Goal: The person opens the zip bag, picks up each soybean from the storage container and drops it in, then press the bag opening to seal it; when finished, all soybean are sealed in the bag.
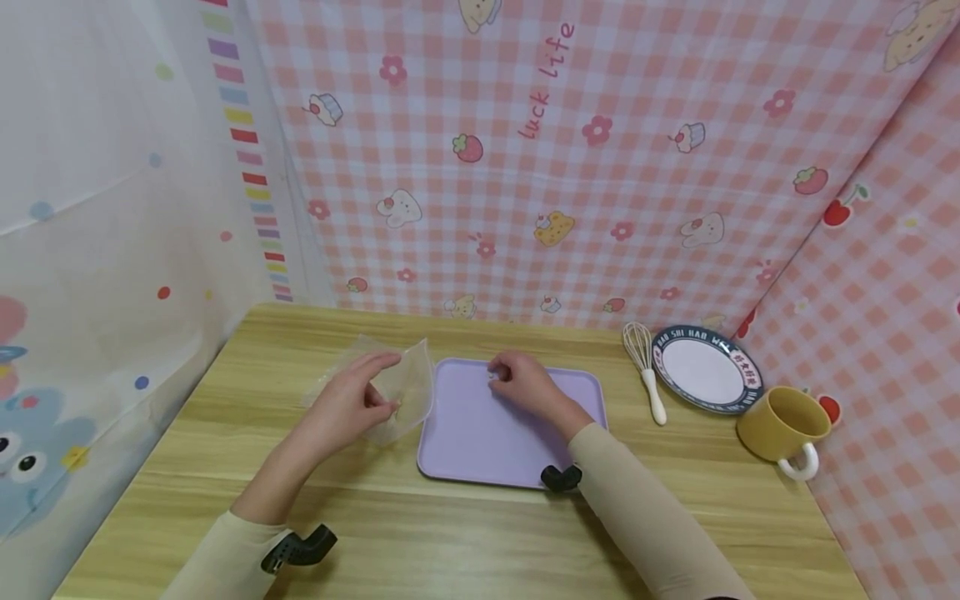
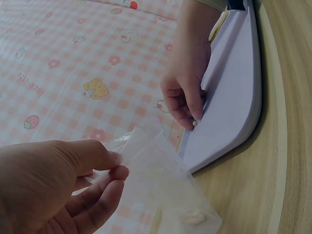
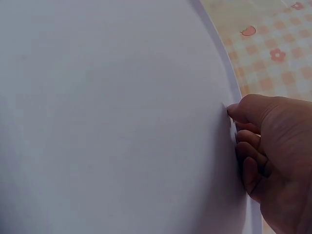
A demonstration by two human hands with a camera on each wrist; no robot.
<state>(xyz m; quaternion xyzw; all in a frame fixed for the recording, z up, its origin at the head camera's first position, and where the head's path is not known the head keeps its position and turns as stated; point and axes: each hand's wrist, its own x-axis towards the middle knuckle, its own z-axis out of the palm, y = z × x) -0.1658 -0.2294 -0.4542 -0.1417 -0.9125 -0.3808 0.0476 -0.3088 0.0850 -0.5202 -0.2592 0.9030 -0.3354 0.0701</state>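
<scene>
My left hand (image 1: pixel 348 404) pinches the edge of a clear plastic bag (image 1: pixel 414 383) between thumb and fingers, left of the lavender tray (image 1: pixel 472 442). A small clump of pale, nut-like pieces (image 2: pixel 194 217) lies at the bottom of the bag in the left wrist view. Over the tray's far edge, my right hand (image 1: pixel 525 385) has thumb and fingertips brought together. A small pale piece (image 2: pixel 195 123) shows at those fingertips in the left wrist view. From the right wrist, the fingers are curled close to the tray's rim (image 3: pixel 234 78).
On the right of the wooden table (image 1: pixel 420 542) lies a whisk (image 1: pixel 649 383) with a cream handle. Beside it are a white plate (image 1: pixel 701 371) with a dark patterned rim and a yellow mug (image 1: pixel 776 429) with a white handle. Checked cloth (image 1: pixel 525 183) hangs behind.
</scene>
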